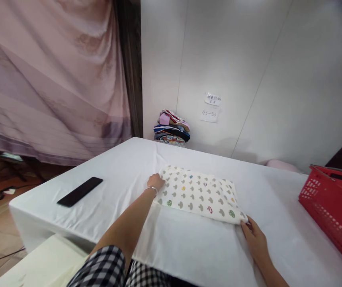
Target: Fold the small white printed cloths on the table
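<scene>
Cotton cloth (200,194), mushroom-printed and folded flat, lies mid-bench (123,175). Your left hand (155,182) rests on its far-left corner, fingers closed over the edge; your right hand (256,237) pinches the near-right corner. Step reads as mid-fold; the next fold likely needs both corners lifted evenly.

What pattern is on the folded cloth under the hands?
The folded cloth is cream with small grey and coloured mushroom-like prints, seen in the head view.

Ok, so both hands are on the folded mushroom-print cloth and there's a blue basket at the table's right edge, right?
Not quite: the basket is red, not blue, as the head view shows. The left hand and right hand do touch the folded mushroom-print cloth.
</scene>
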`<move>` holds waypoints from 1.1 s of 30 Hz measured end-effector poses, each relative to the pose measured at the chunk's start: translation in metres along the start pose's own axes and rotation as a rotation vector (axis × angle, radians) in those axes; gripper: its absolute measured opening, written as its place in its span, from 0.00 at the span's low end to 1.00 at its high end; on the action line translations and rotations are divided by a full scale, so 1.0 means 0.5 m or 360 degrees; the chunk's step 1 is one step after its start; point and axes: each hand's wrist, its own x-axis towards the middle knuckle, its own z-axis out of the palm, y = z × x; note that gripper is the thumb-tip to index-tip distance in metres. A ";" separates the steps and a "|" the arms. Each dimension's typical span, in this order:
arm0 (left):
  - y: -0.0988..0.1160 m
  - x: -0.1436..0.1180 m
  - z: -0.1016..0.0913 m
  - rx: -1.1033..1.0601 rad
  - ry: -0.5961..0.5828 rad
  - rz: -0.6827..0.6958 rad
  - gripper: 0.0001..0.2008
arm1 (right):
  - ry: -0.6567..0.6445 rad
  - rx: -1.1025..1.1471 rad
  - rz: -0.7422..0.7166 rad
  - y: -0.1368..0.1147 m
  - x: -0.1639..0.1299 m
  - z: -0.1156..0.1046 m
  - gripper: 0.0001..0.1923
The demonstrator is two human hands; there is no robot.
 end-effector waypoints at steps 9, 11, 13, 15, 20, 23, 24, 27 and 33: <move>-0.001 0.000 0.021 0.0110 -0.0001 0.0253 0.20 | -0.0008 0.0008 -0.0059 0.008 0.005 0.002 0.31; 0.006 -0.005 0.033 0.0119 0.0006 0.0385 0.21 | -0.0002 0.0003 -0.0063 0.012 0.007 0.003 0.31; 0.014 -0.013 0.045 0.0124 0.0025 0.0494 0.21 | -0.0005 -0.0013 -0.0061 0.016 0.009 0.003 0.31; 0.019 -0.018 0.054 0.0122 0.0049 0.0549 0.20 | -0.0018 -0.0039 -0.0060 0.019 0.010 0.003 0.31; 0.013 -0.005 0.049 0.0088 0.0147 0.0362 0.18 | -0.0021 -0.0082 -0.0068 0.020 0.009 0.002 0.31; 0.003 0.021 0.037 0.0038 0.0146 0.0163 0.21 | -0.0008 -0.0046 -0.0085 0.018 0.008 0.004 0.31; 0.000 0.031 0.034 0.0012 0.0131 0.0115 0.22 | -0.0005 -0.0036 -0.0085 0.018 0.008 0.004 0.31; -0.005 0.061 0.024 -0.0090 0.0058 -0.0001 0.22 | -0.0014 -0.0046 -0.0062 0.015 0.007 0.003 0.31; 0.005 0.073 0.015 -0.0234 0.0065 -0.0035 0.17 | 0.0008 -0.0036 -0.0053 0.011 0.006 0.003 0.30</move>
